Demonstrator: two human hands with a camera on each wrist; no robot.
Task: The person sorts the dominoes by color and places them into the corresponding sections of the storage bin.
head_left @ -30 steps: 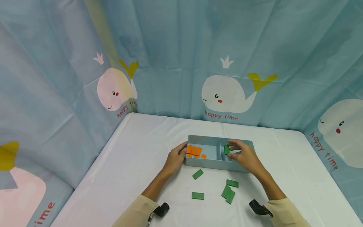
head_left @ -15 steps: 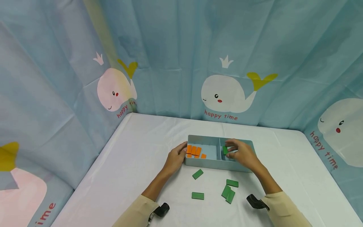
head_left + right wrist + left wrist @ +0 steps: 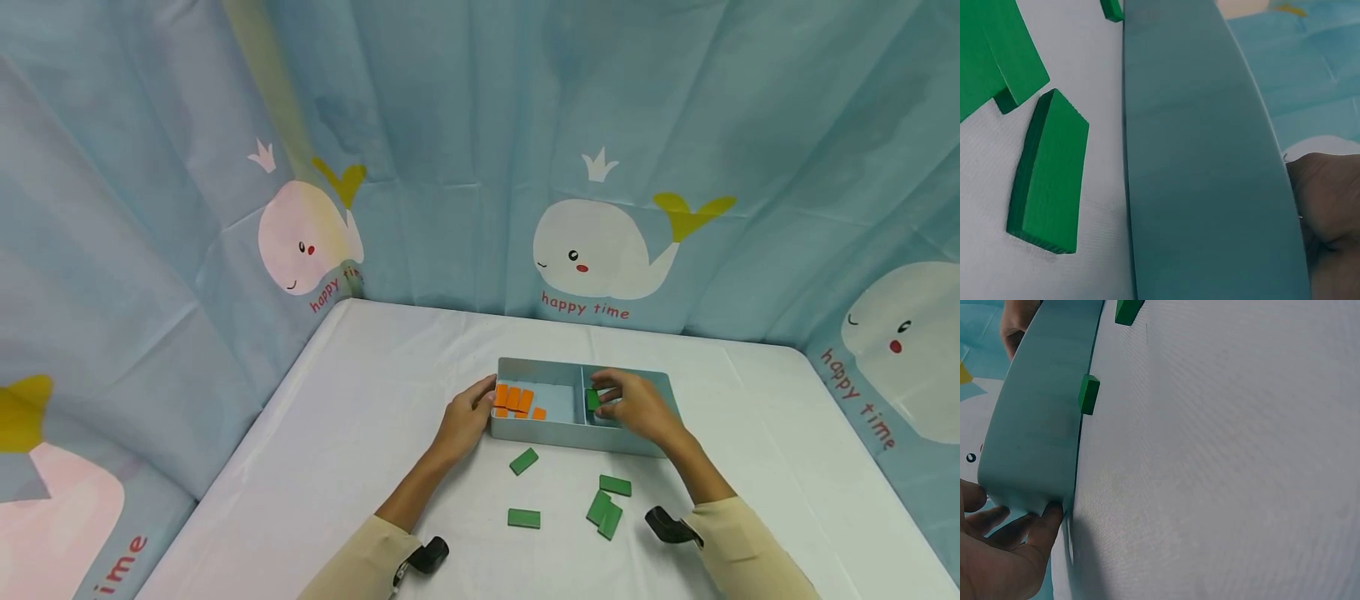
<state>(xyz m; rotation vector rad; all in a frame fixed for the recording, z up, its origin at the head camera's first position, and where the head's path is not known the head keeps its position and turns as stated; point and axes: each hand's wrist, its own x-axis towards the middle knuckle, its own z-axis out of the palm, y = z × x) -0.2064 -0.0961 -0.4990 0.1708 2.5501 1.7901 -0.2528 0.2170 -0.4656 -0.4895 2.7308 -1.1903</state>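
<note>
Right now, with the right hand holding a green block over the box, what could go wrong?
The held green block is close to the divider and might catch on it. The left hand touches only one end of the box, so a bump might shift it. Two loose green blocks overlap; grabbing one could drag the other.
</note>
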